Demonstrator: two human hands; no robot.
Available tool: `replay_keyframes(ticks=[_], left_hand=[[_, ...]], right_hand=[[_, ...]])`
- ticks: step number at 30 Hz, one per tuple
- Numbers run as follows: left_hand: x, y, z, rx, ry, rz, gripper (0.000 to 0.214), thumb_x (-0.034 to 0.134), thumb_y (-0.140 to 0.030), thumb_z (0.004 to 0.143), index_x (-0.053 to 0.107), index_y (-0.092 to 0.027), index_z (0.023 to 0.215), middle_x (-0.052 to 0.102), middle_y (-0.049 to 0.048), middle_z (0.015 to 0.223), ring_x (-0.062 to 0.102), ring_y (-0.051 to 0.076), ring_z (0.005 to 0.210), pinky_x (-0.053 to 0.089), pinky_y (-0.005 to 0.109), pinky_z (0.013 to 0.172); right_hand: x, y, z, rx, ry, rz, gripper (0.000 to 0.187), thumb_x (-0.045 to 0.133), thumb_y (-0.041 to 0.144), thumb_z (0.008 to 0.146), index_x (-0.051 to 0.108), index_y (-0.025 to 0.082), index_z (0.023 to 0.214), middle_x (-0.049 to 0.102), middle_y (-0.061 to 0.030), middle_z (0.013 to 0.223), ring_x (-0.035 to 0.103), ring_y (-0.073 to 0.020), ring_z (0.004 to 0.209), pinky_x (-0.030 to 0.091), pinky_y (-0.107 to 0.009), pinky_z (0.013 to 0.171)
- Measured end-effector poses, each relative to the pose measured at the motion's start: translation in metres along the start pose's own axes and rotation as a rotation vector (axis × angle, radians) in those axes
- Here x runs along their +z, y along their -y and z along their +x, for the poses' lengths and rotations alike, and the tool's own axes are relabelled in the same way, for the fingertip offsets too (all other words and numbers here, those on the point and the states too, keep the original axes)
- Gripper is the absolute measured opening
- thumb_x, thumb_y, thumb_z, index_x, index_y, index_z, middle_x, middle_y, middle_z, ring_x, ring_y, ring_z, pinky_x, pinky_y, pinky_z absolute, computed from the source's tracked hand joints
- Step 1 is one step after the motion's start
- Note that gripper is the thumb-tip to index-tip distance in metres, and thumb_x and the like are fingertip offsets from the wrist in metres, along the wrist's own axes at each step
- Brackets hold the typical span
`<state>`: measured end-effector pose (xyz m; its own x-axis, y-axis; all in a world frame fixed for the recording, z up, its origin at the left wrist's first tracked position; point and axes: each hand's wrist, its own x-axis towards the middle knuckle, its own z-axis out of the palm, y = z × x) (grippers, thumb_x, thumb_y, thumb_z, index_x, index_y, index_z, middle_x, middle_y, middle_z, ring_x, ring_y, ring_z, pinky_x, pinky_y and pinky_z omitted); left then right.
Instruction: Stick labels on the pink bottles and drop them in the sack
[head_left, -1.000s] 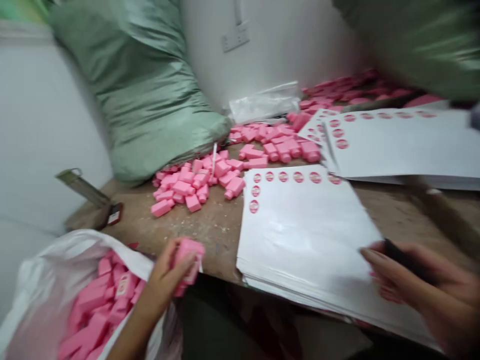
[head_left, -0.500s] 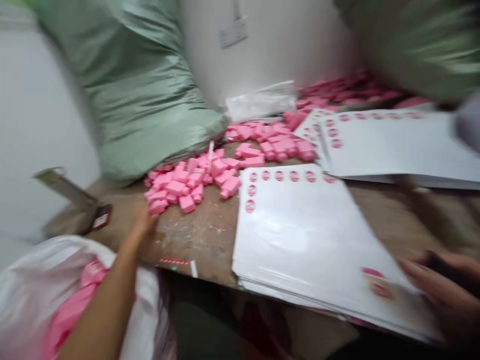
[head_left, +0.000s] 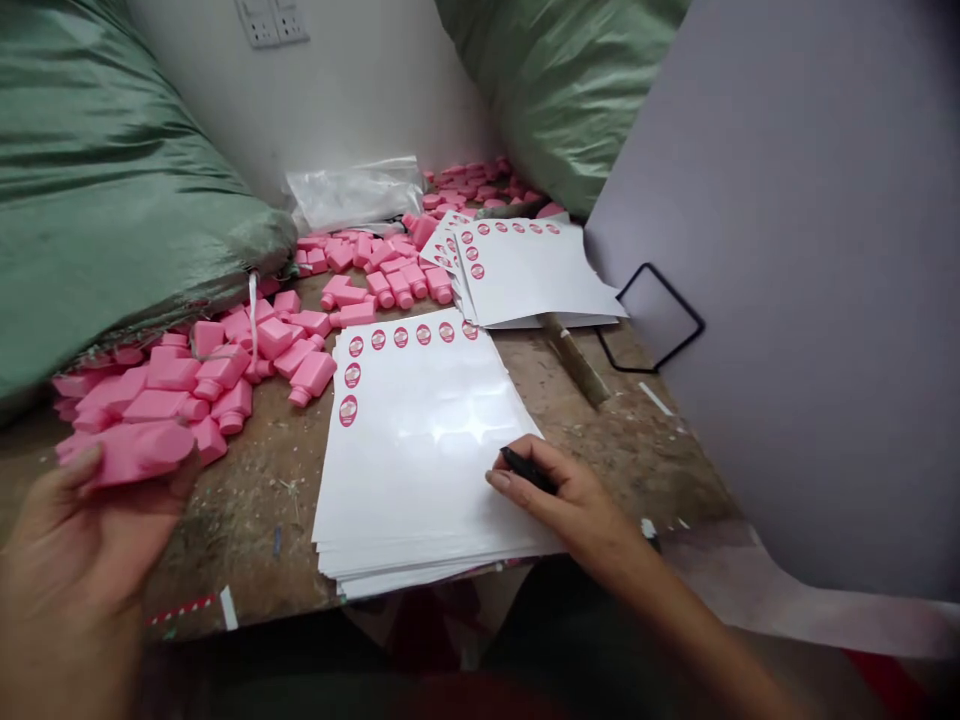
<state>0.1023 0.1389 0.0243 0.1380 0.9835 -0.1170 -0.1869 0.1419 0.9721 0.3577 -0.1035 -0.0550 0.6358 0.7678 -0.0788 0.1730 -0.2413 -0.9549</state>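
Observation:
My left hand (head_left: 82, 545) is at the lower left, fingers curled under a pink plastic bottle (head_left: 139, 450) that it holds at the near edge of a pile of pink bottles (head_left: 225, 355). My right hand (head_left: 574, 500) rests on the lower right corner of a stack of white sticker sheets (head_left: 412, 440) and grips a thin black tool (head_left: 527, 470). The top sheet carries a row and a short column of round pink stickers (head_left: 401, 338) near its upper left.
A second stack of sticker sheets (head_left: 525, 270) lies further back, with more pink bottles (head_left: 375, 262) and a clear plastic bag (head_left: 352, 192) behind. Green sacks (head_left: 112, 200) flank the worn wooden table (head_left: 247, 500). A grey board (head_left: 810, 280) and black wire loop (head_left: 660, 320) stand right.
The view has swung right and steadied. My left hand left the white bag of bottles, reached to the pile and now holds a pink bottle. My right hand moved in onto the sheet stack.

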Motion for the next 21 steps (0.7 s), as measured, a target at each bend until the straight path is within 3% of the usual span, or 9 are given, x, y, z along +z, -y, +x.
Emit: replay_keyframes(ticks=[3, 5, 7, 9, 11, 13, 15, 21], left_hand=[[0.057, 0.026, -0.024, -0.165, 0.130, -0.102, 0.027, 0.058, -0.010, 0.066, 0.058, -0.016, 0.092, 0.066, 0.0021, 0.084, 0.059, 0.012, 0.070, 0.054, 0.020, 0.059], [0.084, 0.046, -0.046, -0.265, 0.236, 0.018, 0.038, 0.067, -0.015, 0.062, 0.059, -0.016, 0.099, 0.067, 0.0030, 0.083, 0.060, 0.014, 0.070, 0.053, 0.022, 0.057], [0.101, 0.063, -0.069, -0.287, 0.443, 0.255, 0.048, 0.075, -0.026, 0.062, 0.058, -0.018, 0.106, 0.068, 0.0034, 0.085, 0.062, 0.016, 0.072, 0.052, 0.025, 0.059], [0.113, 0.078, -0.088, -0.163, 0.770, 0.539, 0.046, 0.074, -0.031, 0.067, 0.060, -0.020, 0.109, 0.069, 0.0041, 0.091, 0.062, 0.019, 0.078, 0.052, 0.029, 0.067], [0.122, 0.089, -0.101, 0.108, 1.106, 0.788, 0.041, 0.067, -0.024, 0.072, 0.061, -0.021, 0.112, 0.068, 0.0066, 0.112, 0.061, 0.022, 0.092, 0.051, 0.037, 0.083], [0.131, 0.098, -0.106, 0.375, 1.307, 1.001, 0.051, 0.062, -0.017, 0.071, 0.059, -0.021, 0.122, 0.056, 0.0069, 0.136, 0.055, 0.027, 0.105, 0.046, 0.045, 0.095], [0.138, 0.102, -0.107, 0.488, 1.385, 1.194, 0.062, 0.062, -0.018, 0.070, 0.054, -0.022, 0.130, 0.044, 0.0055, 0.149, 0.053, 0.031, 0.108, 0.047, 0.049, 0.094], [0.152, 0.099, -0.101, 0.480, 1.489, 1.417, 0.072, 0.067, -0.029, 0.067, 0.047, -0.028, 0.137, 0.031, 0.0031, 0.156, 0.053, 0.033, 0.109, 0.052, 0.049, 0.087]], right_hand=[[-0.018, -0.004, -0.001, -0.002, -0.048, 0.004, 0.027, 0.057, 0.048, 0.081, 0.060, 0.022, 0.085, 0.061, -0.0005, 0.077, 0.055, -0.0158, 0.068, 0.042, -0.025, 0.058], [-0.030, -0.009, -0.003, -0.018, -0.052, -0.108, 0.030, 0.049, 0.049, 0.087, 0.062, 0.022, 0.091, 0.064, -0.0019, 0.081, 0.059, -0.0176, 0.072, 0.044, -0.026, 0.061], [-0.037, -0.015, -0.006, -0.031, -0.013, -0.274, 0.032, 0.044, 0.046, 0.090, 0.065, 0.022, 0.092, 0.068, -0.0024, 0.083, 0.062, -0.0190, 0.075, 0.045, -0.028, 0.064], [-0.040, -0.021, -0.010, -0.057, 0.004, -0.434, 0.030, 0.045, 0.042, 0.090, 0.067, 0.023, 0.092, 0.070, -0.0018, 0.083, 0.063, -0.0198, 0.075, 0.044, -0.030, 0.065], [-0.039, -0.026, -0.013, -0.088, -0.024, -0.572, 0.026, 0.047, 0.039, 0.089, 0.067, 0.023, 0.092, 0.071, -0.0005, 0.078, 0.063, -0.0195, 0.069, 0.041, -0.031, 0.063], [-0.036, -0.030, -0.014, -0.143, -0.067, -0.684, 0.022, 0.048, 0.036, 0.089, 0.065, 0.022, 0.092, 0.069, 0.0008, 0.070, 0.061, -0.0186, 0.061, 0.038, -0.031, 0.060], [-0.034, -0.033, -0.014, -0.219, -0.104, -0.774, 0.018, 0.048, 0.032, 0.090, 0.063, 0.022, 0.089, 0.067, 0.0017, 0.065, 0.059, -0.0176, 0.056, 0.035, -0.031, 0.058], [-0.031, -0.034, -0.013, -0.349, -0.168, -0.918, 0.016, 0.047, 0.027, 0.091, 0.060, 0.020, 0.084, 0.065, 0.0024, 0.062, 0.055, -0.0154, 0.051, 0.031, -0.031, 0.058]])
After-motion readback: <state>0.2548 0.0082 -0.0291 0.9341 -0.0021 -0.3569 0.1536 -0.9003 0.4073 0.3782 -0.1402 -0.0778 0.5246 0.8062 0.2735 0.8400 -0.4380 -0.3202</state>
